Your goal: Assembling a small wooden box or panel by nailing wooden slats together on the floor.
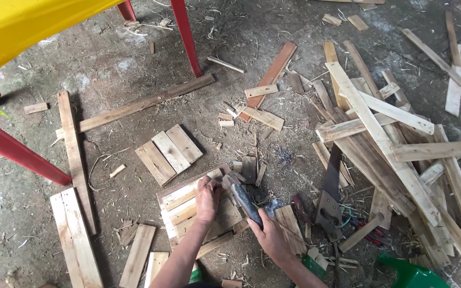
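The person's left hand (pixel 207 198) presses flat, fingers spread, on a small slatted wooden panel (pixel 201 210) lying on the dirt floor (pixel 108 69). Just right of the panel, the right hand (pixel 269 238) has its fingers wrapped around a dark-handled tool (pixel 245 201), its head over the panel's top edge. A handsaw (pixel 329 194) lies further right, beside a heap of planks (pixel 396 149).

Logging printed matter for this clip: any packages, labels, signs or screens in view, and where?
None that can be made out: only wood offcuts, a handsaw, a hammer in the right hand, the left hand on a slatted panel, and green plastic items at the bottom edge.
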